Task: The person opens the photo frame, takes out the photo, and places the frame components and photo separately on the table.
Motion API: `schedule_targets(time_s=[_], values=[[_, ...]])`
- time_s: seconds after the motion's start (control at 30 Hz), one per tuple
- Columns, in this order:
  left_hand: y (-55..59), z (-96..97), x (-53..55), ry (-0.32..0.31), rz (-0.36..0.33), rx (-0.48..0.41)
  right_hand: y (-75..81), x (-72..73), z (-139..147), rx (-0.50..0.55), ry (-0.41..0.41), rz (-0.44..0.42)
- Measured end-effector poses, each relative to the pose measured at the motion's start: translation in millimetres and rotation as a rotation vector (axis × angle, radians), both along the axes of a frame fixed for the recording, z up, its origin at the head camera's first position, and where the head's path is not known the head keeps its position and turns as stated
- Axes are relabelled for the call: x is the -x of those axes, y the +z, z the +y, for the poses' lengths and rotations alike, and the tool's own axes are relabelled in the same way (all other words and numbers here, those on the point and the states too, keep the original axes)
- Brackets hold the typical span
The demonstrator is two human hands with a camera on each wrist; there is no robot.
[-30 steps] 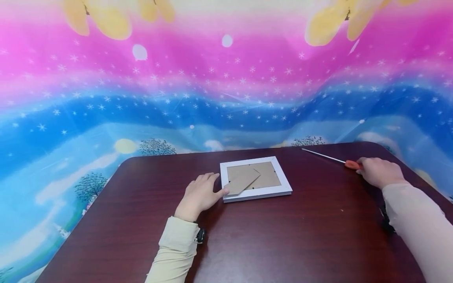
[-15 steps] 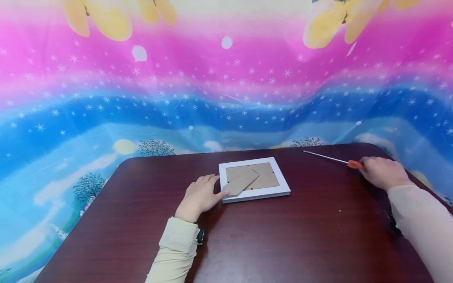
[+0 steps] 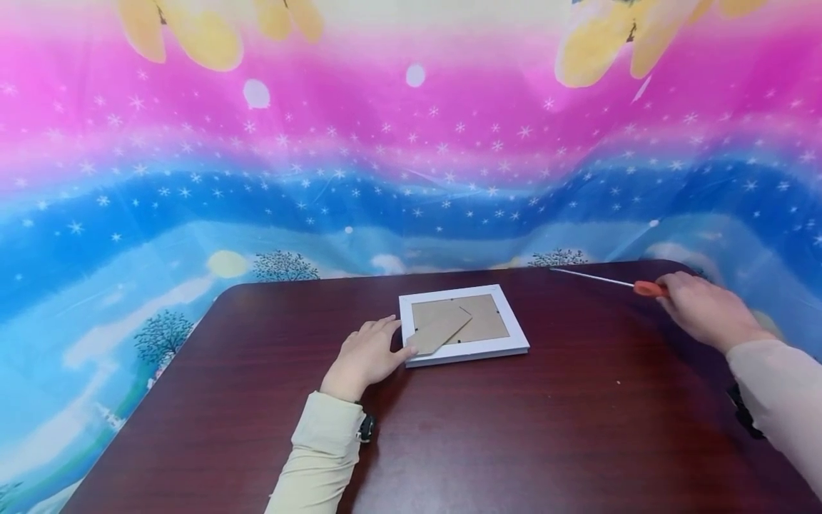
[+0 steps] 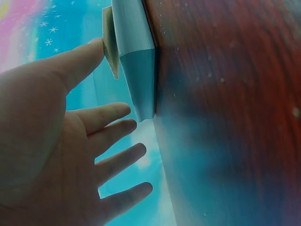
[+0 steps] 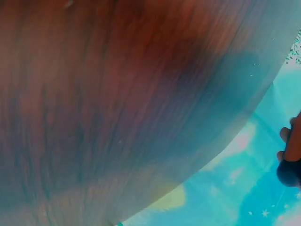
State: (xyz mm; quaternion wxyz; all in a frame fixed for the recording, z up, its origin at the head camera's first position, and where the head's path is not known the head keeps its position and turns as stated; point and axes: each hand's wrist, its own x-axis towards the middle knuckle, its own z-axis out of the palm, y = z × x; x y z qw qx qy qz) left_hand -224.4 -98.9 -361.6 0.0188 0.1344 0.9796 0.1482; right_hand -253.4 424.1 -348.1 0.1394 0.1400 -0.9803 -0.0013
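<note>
A white picture frame (image 3: 465, 351) lies back side up on the table, its brown backing board (image 3: 491, 318) and slanting stand flap (image 3: 437, 339) showing. At its left edge is my left hand (image 3: 362, 357), fingers spread and fairly straight. In the left wrist view, the thumb (image 4: 82, 59) meets the flap's edge (image 4: 110, 44), while the other fingers extend below the frame's corner. Over the table's right side, my right hand (image 3: 713, 310) grips a screwdriver (image 3: 651, 288) by its orange handle, shaft pointing left. The right wrist view catches only the handle's dark end (image 5: 289, 173) and a few fingertips.
The dark red wooden table (image 3: 514, 435) has rounded far corners. Behind it hangs a pink and blue backdrop (image 3: 385, 164) with snowflakes and trees. A tiny pale speck (image 3: 618, 383) lies on the tabletop toward the right.
My right hand has shifted slightly right and raised the screwdriver's handle a little. My left hand and the picture frame stay in place.
</note>
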Motion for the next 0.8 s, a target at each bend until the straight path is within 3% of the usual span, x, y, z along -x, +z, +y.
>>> schedule_targets(time_s=[0.27,0.53,0.8], values=[[-1.9,3.2,1.0,-0.032,0.000,-0.013,7.7,-8.2,-14.6,0.002,0.054,0.046],[-3.8,3.6,1.9,-0.043,-0.006,-0.010,9.6,-18.0,-37.2,-0.048,0.164,0.185],[-2.4,4.2,1.1,-0.037,-0.011,-0.016,12.1,-25.8,-65.5,-0.015,0.146,0.199]])
